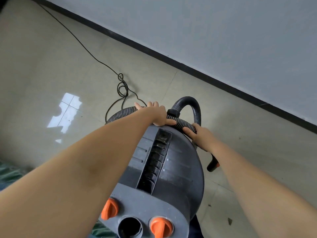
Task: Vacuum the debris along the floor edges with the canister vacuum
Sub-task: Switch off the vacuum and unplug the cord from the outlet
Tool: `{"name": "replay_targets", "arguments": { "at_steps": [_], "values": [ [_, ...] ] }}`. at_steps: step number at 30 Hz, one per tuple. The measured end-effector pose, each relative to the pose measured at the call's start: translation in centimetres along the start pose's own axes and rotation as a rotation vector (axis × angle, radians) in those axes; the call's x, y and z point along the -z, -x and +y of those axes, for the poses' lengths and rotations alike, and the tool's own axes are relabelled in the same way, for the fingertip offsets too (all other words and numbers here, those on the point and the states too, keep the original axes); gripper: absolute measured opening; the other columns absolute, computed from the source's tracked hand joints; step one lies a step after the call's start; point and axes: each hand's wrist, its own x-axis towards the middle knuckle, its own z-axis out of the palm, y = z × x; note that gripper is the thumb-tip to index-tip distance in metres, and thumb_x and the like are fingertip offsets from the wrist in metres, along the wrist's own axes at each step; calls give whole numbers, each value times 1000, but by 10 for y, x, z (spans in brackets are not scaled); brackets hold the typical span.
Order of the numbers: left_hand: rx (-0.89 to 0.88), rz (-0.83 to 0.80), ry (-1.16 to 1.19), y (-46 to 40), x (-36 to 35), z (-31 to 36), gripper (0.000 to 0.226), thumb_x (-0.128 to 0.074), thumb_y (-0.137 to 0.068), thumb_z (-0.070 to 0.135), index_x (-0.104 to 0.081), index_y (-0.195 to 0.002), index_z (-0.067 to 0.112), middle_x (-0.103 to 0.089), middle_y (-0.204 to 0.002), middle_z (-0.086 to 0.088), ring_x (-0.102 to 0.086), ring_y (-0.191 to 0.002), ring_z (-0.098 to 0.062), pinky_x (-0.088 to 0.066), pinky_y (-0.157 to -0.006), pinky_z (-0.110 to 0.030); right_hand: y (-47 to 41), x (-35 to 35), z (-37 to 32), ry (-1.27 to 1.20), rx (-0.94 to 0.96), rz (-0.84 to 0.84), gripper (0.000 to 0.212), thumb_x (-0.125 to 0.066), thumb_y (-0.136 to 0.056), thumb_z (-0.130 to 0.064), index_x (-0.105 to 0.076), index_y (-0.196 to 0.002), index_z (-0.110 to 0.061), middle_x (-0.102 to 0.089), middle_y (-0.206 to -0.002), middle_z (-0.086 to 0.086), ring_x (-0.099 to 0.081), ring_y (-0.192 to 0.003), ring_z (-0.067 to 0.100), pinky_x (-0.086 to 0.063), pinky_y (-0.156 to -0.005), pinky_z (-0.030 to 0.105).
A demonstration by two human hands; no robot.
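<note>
The dark grey canister vacuum point(173, 169) with two orange knobs stands below me on the tiled floor. Its black ribbed hose point(195, 109) is wound around the canister's far rim and arcs up in a loop. My left hand point(157, 114) grips the hose at the far rim, next to the hose cuff. My right hand point(200, 136) holds the hose at the right rim, fingers curled over it. A black and orange nozzle end point(212, 164) hangs below my right hand. Small bits of debris point(229, 221) lie on the floor at the lower right.
A thin black power cord point(122, 86) runs from the far left corner and coils on the floor beyond the vacuum. A black baseboard point(205, 74) lines the grey wall across the view. A green fabric edge point(8, 174) shows at the lower left.
</note>
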Motion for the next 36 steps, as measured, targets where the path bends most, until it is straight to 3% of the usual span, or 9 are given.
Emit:
{"name": "replay_targets", "arguments": {
  "at_steps": [3,5,8,10,13,16,20,25,36],
  "values": [
    [-28,62,105,7,-3,-1,85,-41,-78,76,-34,-139,17,-26,-150,-10,-17,-141,-33,-2,-104,-71,9,2,-8,41,-8,37,45,-36,-86,-67,-49,-97,-25,-57,-88,1,-57,-90,27,-46,-82,40],
    [-43,206,278,19,-8,-3,66,-49,-82,64,-45,-130,19,-40,-140,-9,-26,-136,-30,-2,-110,-63,18,6,-17,83,6,70,43,-39,-89,-62,-52,-101,-23,-60,-94,3,-57,-94,28,-47,-85,42],
    [-123,433,461,49,-20,-18,37,-51,-91,40,-54,-119,16,-49,-132,-8,-37,-127,-26,-19,-114,-45,40,18,-34,94,10,93,30,-44,-91,-52,-50,-93,-23,-56,-93,2,-54,-94,28,-42,-73,33],
    [-192,479,522,80,-27,-36,28,-50,-93,32,-57,-114,15,-49,-131,-6,-39,-124,-24,-31,-107,-38,61,27,-52,122,5,106,31,-44,-93,-48,-53,-106,-21,-58,-107,5,-52,-103,28,-40,-76,33],
    [-210,578,583,137,-24,-65,24,-49,-94,28,-58,-110,12,-54,-123,-8,-46,-115,-23,-38,-93,-32,110,43,-99,100,36,155,40,-44,-96,-42,-50,-125,-16,-55,-125,7,-52,-111,26,-42,-82,31],
    [-193,709,726,196,-12,-94,24,-49,-94,23,-60,-110,8,-58,-116,-9,-52,-107,-22,-40,-87,-28,160,53,-159,25,143,207,36,-42,-97,-40,-53,-122,-17,-59,-114,0,-53,-93,16,-42,-65,24],
    [-240,841,750,267,1,-127,19,-49,-94,18,-60,-105,7,-63,-106,-7,-56,-96,-19,-38,-78,-22,215,52,-238,8,334,291,28,-43,-97,-33,-56,-117,-18,-62,-108,-1,-56,-91,13,-41,-73,25],
    [-204,987,786,349,-7,-168,19,-47,-93,15,-61,-104,8,-64,-103,-5,-57,-96,-20,-43,-80,-28,270,30,-314,83,509,298,25,-45,-96,-31,-56,-114,-17,-63,-100,-2,-59,-87,16,-44,-73,27],
    [47,1232,1008,470,-81,-263,16,-49,-92,17,-61,-101,13,-59,-92,5,-54,-87,-13,-41,-75,-24,352,-20,-406,307,720,250,40,-38,-99,-37,-44,-131,-15,-60,-115,7,-54,-96,20,-44,-83,33]
  ]
}}
